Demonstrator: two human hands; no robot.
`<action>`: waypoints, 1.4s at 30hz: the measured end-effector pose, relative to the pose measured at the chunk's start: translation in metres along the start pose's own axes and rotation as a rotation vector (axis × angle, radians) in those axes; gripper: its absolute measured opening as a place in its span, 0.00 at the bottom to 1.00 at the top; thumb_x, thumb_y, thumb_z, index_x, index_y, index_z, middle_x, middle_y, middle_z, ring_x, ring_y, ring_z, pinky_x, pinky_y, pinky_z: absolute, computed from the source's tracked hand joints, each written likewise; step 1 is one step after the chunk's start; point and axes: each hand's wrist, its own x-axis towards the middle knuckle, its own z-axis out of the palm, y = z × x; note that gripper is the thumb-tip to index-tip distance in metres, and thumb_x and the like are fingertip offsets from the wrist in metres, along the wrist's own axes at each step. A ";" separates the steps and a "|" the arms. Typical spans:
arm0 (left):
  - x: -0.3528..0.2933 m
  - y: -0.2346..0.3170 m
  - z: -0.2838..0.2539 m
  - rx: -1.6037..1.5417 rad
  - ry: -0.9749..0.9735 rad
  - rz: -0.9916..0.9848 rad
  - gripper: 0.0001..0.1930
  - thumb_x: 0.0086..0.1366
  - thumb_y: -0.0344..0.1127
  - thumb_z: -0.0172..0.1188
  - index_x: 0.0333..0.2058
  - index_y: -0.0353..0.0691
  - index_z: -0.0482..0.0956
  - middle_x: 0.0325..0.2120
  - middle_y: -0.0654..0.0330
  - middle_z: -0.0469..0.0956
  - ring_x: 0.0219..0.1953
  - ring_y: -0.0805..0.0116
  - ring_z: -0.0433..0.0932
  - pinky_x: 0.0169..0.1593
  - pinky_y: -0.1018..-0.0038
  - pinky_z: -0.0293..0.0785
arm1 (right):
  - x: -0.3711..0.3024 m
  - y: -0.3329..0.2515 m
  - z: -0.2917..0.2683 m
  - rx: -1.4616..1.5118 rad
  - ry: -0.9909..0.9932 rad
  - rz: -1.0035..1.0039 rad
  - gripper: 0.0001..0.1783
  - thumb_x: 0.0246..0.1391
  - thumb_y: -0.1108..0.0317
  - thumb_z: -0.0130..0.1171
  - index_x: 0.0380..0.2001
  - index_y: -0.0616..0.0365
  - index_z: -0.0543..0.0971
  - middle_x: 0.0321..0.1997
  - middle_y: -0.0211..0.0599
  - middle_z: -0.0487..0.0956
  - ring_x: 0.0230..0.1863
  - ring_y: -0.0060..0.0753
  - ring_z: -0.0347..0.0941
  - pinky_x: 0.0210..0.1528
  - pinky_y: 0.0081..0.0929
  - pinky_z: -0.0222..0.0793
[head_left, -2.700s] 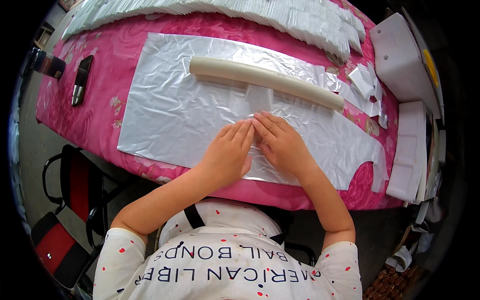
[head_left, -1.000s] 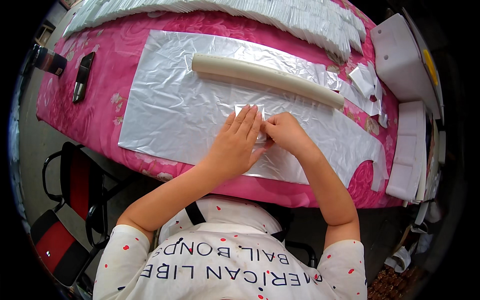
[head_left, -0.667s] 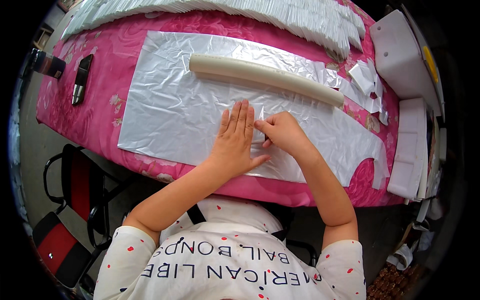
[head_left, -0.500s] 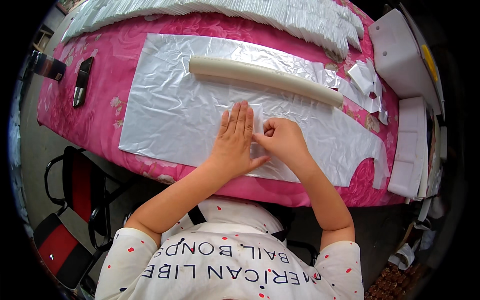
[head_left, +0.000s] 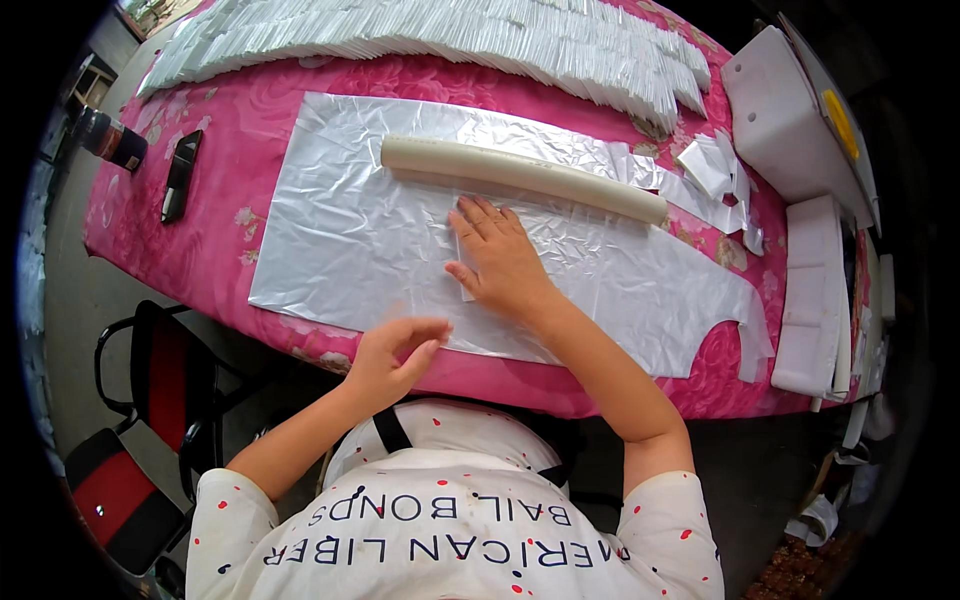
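Head: silver sheet point(head_left: 345, 225) lies under flattened right hand point(head_left: 500, 258); left hand point(head_left: 392, 360), empty, gapes nearby.

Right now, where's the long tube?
In the head view, the tube lies on the silvery sheet, above and slightly right of the picture's centre, just beyond the right hand.

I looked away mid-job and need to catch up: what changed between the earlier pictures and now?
The left hand left the middle of the silvery sheet, moving left and back toward the body; it is half-curled, holding nothing visible. The right hand opened from its pinch and moved left, now palm down over the sheet. The pale tube stayed put.
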 end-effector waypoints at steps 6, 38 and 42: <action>-0.073 -0.027 -0.012 -0.438 0.172 -0.591 0.13 0.63 0.32 0.52 0.43 0.31 0.73 0.37 0.57 0.78 0.40 0.71 0.77 0.43 0.79 0.72 | -0.017 -0.085 0.045 0.163 -0.053 0.140 0.35 0.53 0.51 0.49 0.58 0.64 0.60 0.65 0.53 0.52 0.67 0.50 0.43 0.66 0.44 0.37; 0.310 0.115 0.191 -0.036 -0.290 -0.263 0.26 0.61 0.42 0.55 0.55 0.37 0.62 0.52 0.57 0.66 0.54 0.68 0.64 0.56 0.71 0.60 | -0.121 0.349 -0.208 0.457 0.774 1.104 0.16 0.47 0.66 0.62 0.36 0.66 0.77 0.30 0.34 0.79 0.30 0.21 0.73 0.34 0.19 0.68; 0.312 0.117 0.207 -0.025 -0.291 -0.332 0.30 0.59 0.45 0.56 0.57 0.41 0.59 0.53 0.59 0.63 0.54 0.66 0.64 0.56 0.69 0.58 | -0.121 0.365 -0.210 -0.175 0.383 1.286 0.29 0.35 0.53 0.67 0.37 0.64 0.77 0.33 0.44 0.80 0.33 0.40 0.77 0.37 0.30 0.71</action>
